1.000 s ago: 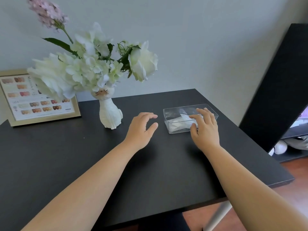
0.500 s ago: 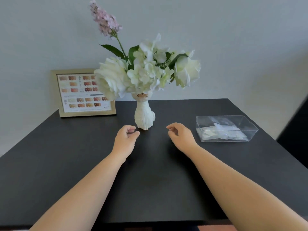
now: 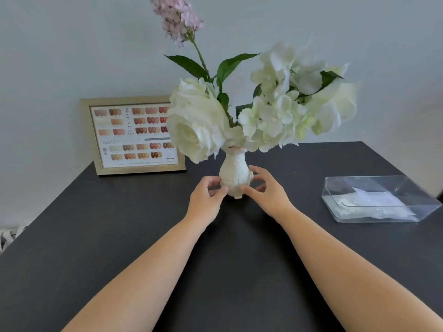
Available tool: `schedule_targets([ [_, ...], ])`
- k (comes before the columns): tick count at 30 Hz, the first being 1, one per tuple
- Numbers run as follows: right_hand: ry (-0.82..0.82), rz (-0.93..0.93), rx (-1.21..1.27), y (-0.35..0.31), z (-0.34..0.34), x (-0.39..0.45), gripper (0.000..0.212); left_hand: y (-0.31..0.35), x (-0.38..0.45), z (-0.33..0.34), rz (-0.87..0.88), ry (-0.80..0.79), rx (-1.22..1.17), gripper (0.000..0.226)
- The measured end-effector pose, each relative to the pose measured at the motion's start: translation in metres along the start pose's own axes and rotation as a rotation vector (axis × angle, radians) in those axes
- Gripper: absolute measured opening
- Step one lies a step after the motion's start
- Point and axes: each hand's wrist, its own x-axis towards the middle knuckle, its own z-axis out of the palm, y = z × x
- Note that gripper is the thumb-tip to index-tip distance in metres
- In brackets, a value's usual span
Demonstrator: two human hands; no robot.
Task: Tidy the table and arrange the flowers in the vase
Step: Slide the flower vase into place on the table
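At the middle of the black table (image 3: 124, 236) stands the white vase (image 3: 233, 174), upright, and both hands are on it right now. Left hand (image 3: 206, 200) comes in from the left side, fingers curled, thumb and fingertips pinching the lower belly of the vase. Right hand (image 3: 266, 191) mirrors it on the other side, fingers bent round the right flank, thumb pressed low against the front near the base. So the vase sits gripped between the two hands, its foot down on the tabletop or just about; I cannot tell whether it is fully resting. Up top, the flowers (image 3: 275, 109) fill the neck: a big white rose (image 3: 196, 121) leaning left, a cluster of smaller white blooms spreading right, and a pale pink spike (image 3: 177, 17) rising tall above green leaves. Behind and to the left, leaning at the wall, a gold-framed chart (image 3: 134, 135) of nail colour swatches, the rose overlapping its right edge. Off to the right, well apart from the vase, a clear plastic box (image 3: 378, 200) lies flat on the table with something white and crumpled inside.
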Motion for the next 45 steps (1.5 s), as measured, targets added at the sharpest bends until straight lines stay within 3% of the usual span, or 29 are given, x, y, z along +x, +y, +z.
schedule_targets([
  [6,0.015,-0.048,-0.005,0.004,0.01,0.015,0.062,-0.006,0.016,-0.003,0.054,-0.044,-0.029,0.024],
  [11,-0.001,-0.035,-0.035,0.005,0.013,0.025,0.069,-0.002,0.031,0.0,0.107,-0.024,-0.037,0.04],
  [29,-0.017,0.084,-0.114,0.017,0.018,0.088,0.077,-0.004,0.094,0.027,-0.003,0.043,-0.022,0.04],
  [45,0.042,0.054,-0.136,0.025,0.022,0.12,0.077,-0.002,0.128,0.044,-0.041,0.059,-0.031,0.047],
])
